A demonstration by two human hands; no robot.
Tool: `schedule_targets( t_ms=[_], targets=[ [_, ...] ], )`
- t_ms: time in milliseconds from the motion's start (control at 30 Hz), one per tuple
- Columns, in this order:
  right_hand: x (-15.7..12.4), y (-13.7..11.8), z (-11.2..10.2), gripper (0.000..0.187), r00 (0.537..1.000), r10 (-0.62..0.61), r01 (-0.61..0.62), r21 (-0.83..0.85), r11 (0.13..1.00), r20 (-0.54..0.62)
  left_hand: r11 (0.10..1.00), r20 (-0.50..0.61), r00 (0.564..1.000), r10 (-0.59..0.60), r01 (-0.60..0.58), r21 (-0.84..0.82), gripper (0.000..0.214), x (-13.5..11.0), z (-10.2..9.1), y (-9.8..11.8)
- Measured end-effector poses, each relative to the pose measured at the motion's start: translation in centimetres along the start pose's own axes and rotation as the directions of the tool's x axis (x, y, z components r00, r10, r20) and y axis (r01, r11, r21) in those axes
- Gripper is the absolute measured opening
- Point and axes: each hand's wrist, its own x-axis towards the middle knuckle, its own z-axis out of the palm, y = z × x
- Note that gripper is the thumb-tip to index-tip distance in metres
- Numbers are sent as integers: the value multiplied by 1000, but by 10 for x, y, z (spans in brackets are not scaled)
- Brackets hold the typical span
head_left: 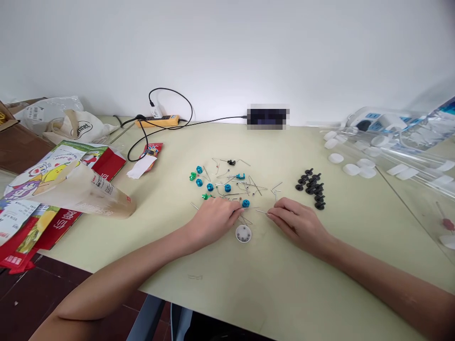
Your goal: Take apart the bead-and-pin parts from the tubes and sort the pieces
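Observation:
My left hand [216, 215] is closed in a pinch, with a thin metal wire [252, 207] sticking out from its fingertips. A blue metal knob-like part [245, 203] lies right at those fingertips. My right hand [298, 221] pinches a thin metal rod [261, 211] whose tip points left toward the other hand. Just below and between the hands sits a small white round dish [243, 234] with several tiny metal pieces in it. Beyond the hands lie scattered bent wires, a blue part [228, 188], a green part [193, 176] and L-shaped metal keys [277, 193].
Black knob-like pieces [310, 183] are grouped right of the hands. White round caps [365, 166] and clear plastic lie farther right. On the left are a drink cup [113, 196], snack packages [59, 232] and a yellow power strip [159, 121]. A cable runs to a pixelated dark device [267, 117].

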Motion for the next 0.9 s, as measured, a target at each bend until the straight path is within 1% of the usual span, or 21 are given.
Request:
schedule_targets(
  t_ms=[100,200,267,333,433,500,600,700,767,833,900],
  targets=[
    [0,-2,0,20,1000,-18,18,-4,1000,0,999,-32,999,-22,20,-44,26,-1,3,3],
    [1,-3,-1,19,1000,-21,21,-18,1000,20,976,-54,996,-75,62,-211,25,-2,-6,5],
    [1,-3,-1,19,999,-9,10,-23,1000,42,932,-79,993,-86,52,-360,22,0,-14,2],
    [3,-3,-1,18,998,-13,12,3,1000,55,865,-114,990,-81,13,-501,17,4,-23,-5],
    [6,-4,-3,15,994,-92,85,101,991,66,767,-187,974,-126,-23,-641,11,12,-36,-23],
    [9,-6,-4,15,986,-137,121,151,981,99,744,-234,950,-207,-2,-669,15,17,-43,-36],
    [12,-8,-5,18,976,-139,112,163,980,168,747,-264,916,-301,54,-663,20,23,-48,-54],
    [12,-7,-4,20,973,-122,102,106,989,198,771,-316,896,-312,45,-635,21,28,-45,-65],
    [11,-6,-5,21,974,-128,120,57,991,186,786,-340,889,-307,35,-618,21,30,-40,-70],
    [10,-5,-6,21,971,-170,166,37,985,166,789,-341,890,-305,35,-614,21,32,-36,-73],
    [9,-6,-6,21,956,-231,227,43,973,182,785,-331,893,-305,38,-619,22,34,-35,-77]
  ],
)
